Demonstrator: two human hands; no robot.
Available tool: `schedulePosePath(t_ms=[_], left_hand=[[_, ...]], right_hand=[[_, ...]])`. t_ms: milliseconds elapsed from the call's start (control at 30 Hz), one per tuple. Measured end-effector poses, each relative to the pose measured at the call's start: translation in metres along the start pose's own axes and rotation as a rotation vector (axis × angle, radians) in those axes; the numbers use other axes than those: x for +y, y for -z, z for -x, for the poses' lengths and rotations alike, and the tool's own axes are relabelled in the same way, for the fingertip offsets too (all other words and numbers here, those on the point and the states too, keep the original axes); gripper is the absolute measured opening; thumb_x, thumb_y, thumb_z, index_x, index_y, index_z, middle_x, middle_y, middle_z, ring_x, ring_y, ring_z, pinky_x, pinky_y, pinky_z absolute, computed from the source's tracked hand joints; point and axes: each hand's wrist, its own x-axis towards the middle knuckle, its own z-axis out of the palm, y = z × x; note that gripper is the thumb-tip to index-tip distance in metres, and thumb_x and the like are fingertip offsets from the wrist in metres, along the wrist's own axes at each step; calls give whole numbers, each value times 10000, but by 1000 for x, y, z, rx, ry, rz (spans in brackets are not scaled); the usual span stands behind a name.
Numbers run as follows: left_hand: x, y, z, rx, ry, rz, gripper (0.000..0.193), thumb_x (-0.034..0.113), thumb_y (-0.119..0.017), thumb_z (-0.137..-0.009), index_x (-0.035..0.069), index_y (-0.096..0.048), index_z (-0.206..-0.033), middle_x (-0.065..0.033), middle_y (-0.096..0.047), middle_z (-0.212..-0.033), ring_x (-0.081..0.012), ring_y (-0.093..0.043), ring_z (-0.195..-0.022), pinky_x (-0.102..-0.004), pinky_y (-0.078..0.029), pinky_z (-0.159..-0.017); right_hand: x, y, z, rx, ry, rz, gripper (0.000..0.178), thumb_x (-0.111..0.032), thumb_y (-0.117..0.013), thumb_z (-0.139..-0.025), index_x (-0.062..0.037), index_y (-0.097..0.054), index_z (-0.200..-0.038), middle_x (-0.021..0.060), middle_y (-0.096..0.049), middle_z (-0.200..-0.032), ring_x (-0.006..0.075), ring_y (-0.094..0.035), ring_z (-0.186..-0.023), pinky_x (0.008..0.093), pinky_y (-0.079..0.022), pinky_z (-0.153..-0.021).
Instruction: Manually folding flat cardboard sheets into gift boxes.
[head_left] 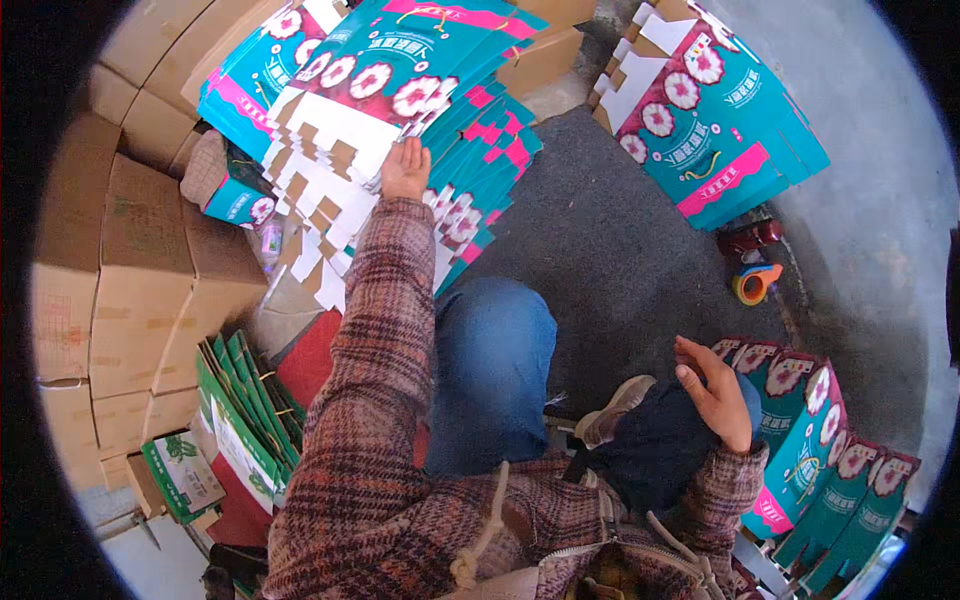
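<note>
My left hand (405, 170) reaches forward to a tall, fanned stack of flat teal gift cartons (385, 60) with pink bands and flower pictures. Its fingers are stretched out and rest at the white flaps (340, 135) along the stack's near edge; nothing shows gripped in them. Over my right knee hovers my right hand (718, 395), fingers apart and holding nothing. Nearest to it, on the right, stand several made-up teal cartons (795, 440) with yellow cord handles.
More flat teal cartons (715, 120) lean at the far right. An orange tape dispenser (755, 284) lies below them on the dark mat (590, 220). Brown cardboard boxes (145, 270) are stacked along the left. Green cartons (245, 400) stand beside my left arm.
</note>
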Motion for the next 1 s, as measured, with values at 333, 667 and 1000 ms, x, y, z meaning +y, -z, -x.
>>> schedulePosePath(t_ms=[333, 667, 1000], left_hand=[[2, -21, -1, 68, -58, 78, 414, 279, -576, -920, -10, -439, -1183, -129, -564, -1158, -269, -554, -1105, -439, -480, -918], [43, -63, -32, -29, -97, 96, 449, 298, -680, -854, 2, -499, -1138, -86, -553, -1103, -242, -557, -1041, -350, -505, -839], [28, -64, 110, -158, -527, -353, 355, 19, -581, -879, -96, -501, -1205, -157, -572, -1129, -253, -566, -1047, -415, -474, -954]], right_hand=[[7, 6, 1, -8, -141, -91, 401, -166, -589, -912, 14, -506, -1260, 174, -612, -1097, 249, -601, -1016, 318, -459, -870], [10, 5, 5, -24, -156, -78, 391, -132, -587, -906, 20, -503, -1257, 174, -615, -1107, 247, -599, -1034, 318, -455, -884], [23, 13, 29, 45, -169, -64, 391, -141, -580, -911, 24, -504, -1257, 195, -614, -1119, 250, -605, -1029, 322, -466, -873]])
